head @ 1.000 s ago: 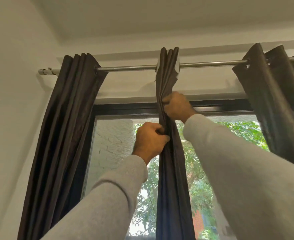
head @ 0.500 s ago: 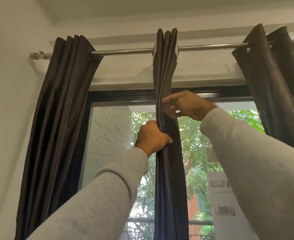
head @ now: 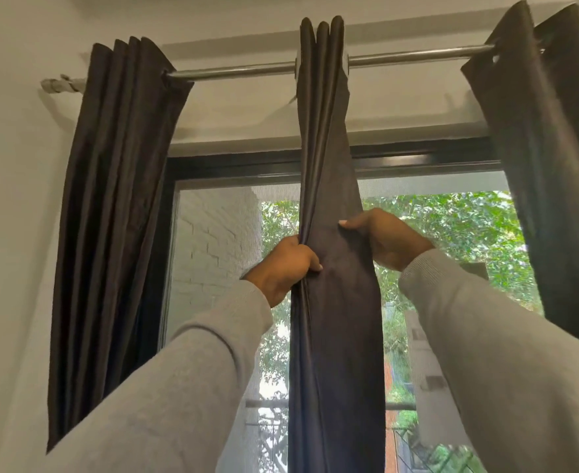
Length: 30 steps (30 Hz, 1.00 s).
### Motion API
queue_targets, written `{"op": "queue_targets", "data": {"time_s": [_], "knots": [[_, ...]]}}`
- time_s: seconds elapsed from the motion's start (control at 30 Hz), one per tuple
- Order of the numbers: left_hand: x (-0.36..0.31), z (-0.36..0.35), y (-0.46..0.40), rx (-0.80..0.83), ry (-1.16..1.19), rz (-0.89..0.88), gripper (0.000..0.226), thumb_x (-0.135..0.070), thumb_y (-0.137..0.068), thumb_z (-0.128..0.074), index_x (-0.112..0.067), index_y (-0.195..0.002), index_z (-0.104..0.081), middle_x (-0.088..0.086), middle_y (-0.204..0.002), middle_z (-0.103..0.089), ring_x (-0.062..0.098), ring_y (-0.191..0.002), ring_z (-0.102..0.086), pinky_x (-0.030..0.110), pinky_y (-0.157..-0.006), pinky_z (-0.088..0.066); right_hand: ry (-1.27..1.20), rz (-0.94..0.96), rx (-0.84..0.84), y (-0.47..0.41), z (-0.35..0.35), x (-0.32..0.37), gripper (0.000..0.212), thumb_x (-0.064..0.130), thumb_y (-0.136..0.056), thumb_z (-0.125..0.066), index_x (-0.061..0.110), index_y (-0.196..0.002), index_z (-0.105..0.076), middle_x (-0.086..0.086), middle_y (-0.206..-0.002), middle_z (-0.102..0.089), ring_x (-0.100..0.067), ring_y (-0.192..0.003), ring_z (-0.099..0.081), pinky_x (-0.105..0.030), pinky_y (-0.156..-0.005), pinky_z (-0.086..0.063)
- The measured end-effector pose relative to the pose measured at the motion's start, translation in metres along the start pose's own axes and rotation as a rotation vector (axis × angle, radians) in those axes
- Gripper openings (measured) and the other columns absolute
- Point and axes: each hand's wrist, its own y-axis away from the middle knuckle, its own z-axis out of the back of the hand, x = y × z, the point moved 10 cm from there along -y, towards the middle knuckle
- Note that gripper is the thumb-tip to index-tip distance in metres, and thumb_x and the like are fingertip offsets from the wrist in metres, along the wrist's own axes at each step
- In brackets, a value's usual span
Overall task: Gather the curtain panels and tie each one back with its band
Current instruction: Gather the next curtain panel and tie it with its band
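Gripping the middle curtain panel [head: 332, 302] below the rod [head: 247, 70], the left hand [head: 281, 268] bunching its folds and the right hand [head: 383, 238] pinching its edge, either hand risks spilling pleats if loosened.

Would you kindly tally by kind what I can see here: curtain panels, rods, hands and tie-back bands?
Curtain panels: 3, namely left panel, middle panel, right panel
Curtain rod: 1
Hands: 2, left hand and right hand, both gripping the middle panel
Tie-back bands: 0 visible
Total: 6
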Motion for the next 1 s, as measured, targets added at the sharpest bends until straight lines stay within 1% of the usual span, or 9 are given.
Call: {"op": "queue_targets", "data": {"time_s": [0.07, 0.13, 0.2, 0.37, 0.5, 0.6, 0.7, 0.77, 1.0], "knots": [[0.008, 0.001, -0.002, 0.017, 0.003, 0.011, 0.021, 0.007, -0.099, -0.064, -0.014, -0.105, -0.065, 0.008, -0.106, -0.075, 0.022, -0.093, -0.072, 0.035, -0.079, -0.062, 0.004, -0.022, -0.013, 0.002, -0.003, -0.003, 0.036, 0.006, -0.087, -0.073, -0.006, -0.121, -0.073, -0.020, -0.114, -0.078, -0.036, -0.103, -0.075, -0.046, -0.093, -0.061], [0.013, 0.008, -0.003, -0.021, -0.170, -0.046, 0.015, -0.009, -0.100, -0.072, -0.012, -0.114, -0.069, 0.006, -0.111, -0.075, 0.024, -0.098, -0.074, 0.041, -0.088, -0.064, 0.054, -0.015, -0.050, 0.003, 0.001, -0.007, 0.036, 0.005, -0.084, -0.080, -0.007, -0.117, -0.074, -0.020, -0.111, -0.079, -0.038, -0.105, -0.075, -0.049, -0.096, -0.061], [0.016, 0.011, 0.001, -0.068, -0.378, -0.123, 0.031, -0.025, -0.098, -0.077, -0.011, -0.124, -0.070, 0.006, -0.118, -0.075, 0.027, -0.104, -0.074, 0.047, -0.094, -0.065, 0.120, 0.004, -0.075, 0.008, 0.007, -0.015, 0.042, 0.009, -0.073, -0.090, -0.003, -0.112, -0.077, -0.017, -0.109, -0.080, -0.038, -0.106, -0.076, -0.053, -0.100, -0.059], [0.045, 0.007, 0.024, -0.060, -0.658, -0.117, 0.029, -0.033, -0.096, -0.077, -0.012, -0.111, -0.063, 0.011, -0.113, -0.070, 0.033, -0.098, -0.073, 0.050, -0.086, -0.066, 0.224, 0.000, -0.103, 0.046, 0.014, -0.066, 0.039, 0.003, -0.073, -0.091, 0.001, -0.110, -0.078, -0.013, -0.106, -0.081, -0.036, -0.103, -0.077, -0.056, -0.098, -0.060], [0.073, 0.001, 0.041, -0.054, -0.722, -0.083, 0.024, -0.030, -0.096, -0.075, -0.011, -0.103, -0.061, 0.014, -0.108, -0.070, 0.035, -0.094, -0.073, 0.050, -0.085, -0.066, 0.287, 0.019, -0.148, 0.088, 0.014, -0.112, 0.030, 0.007, -0.083, -0.087, 0.005, -0.112, -0.080, -0.009, -0.105, -0.081, -0.028, -0.096, -0.079, -0.048, -0.095, -0.062], [0.097, -0.007, 0.052, -0.026, -0.700, -0.027, 0.023, -0.030, -0.096, -0.074, -0.014, -0.104, -0.060, 0.013, -0.109, -0.070, 0.035, -0.091, -0.075, 0.050, -0.082, -0.067, 0.402, 0.043, -0.261, 0.127, 0.013, -0.144, 0.028, 0.020, -0.091, -0.083, 0.008, -0.116, -0.079, -0.002, -0.103, -0.080, -0.014, -0.085, -0.077, -0.031, -0.081, -0.065], [0.118, -0.016, 0.066, 0.007, -0.617, 0.045, 0.017, -0.027, -0.100, -0.071, -0.016, -0.100, -0.058, 0.011, -0.104, -0.072, 0.033, -0.083, -0.078, 0.049, -0.071, -0.069, 0.463, 0.018, -0.279, 0.163, 0.007, -0.186, 0.032, 0.024, -0.094, -0.080, 0.011, -0.123, -0.077, -0.003, -0.111, -0.080, -0.019, -0.095, -0.077, -0.039, -0.089, -0.064], [0.132, -0.022, 0.075, 0.037, -0.571, 0.095, 0.014, -0.023, -0.103, -0.069, -0.012, -0.105, -0.059, 0.010, -0.100, -0.072, 0.032, -0.080, -0.079, 0.049, -0.067, -0.069, 0.526, 0.005, -0.299, 0.187, 0.004, -0.209, 0.035, 0.026, -0.096, -0.077, 0.008, -0.125, -0.075, -0.006, -0.116, -0.078, -0.022, -0.099, -0.075, -0.038, -0.091, -0.062], [0.188, -0.047, 0.112, 0.152, -0.535, 0.230, 0.015, -0.014, -0.105, -0.065, -0.002, -0.114, -0.063, 0.017, -0.097, -0.074, 0.038, -0.074, -0.080, 0.052, -0.068, -0.069, 0.796, 0.108, -0.468, 0.261, -0.019, -0.251, 0.021, 0.022, -0.104, -0.062, 0.009, -0.111, -0.076, -0.004, -0.095, -0.076, -0.022, -0.080, -0.069, -0.024, -0.074, -0.049]]}}
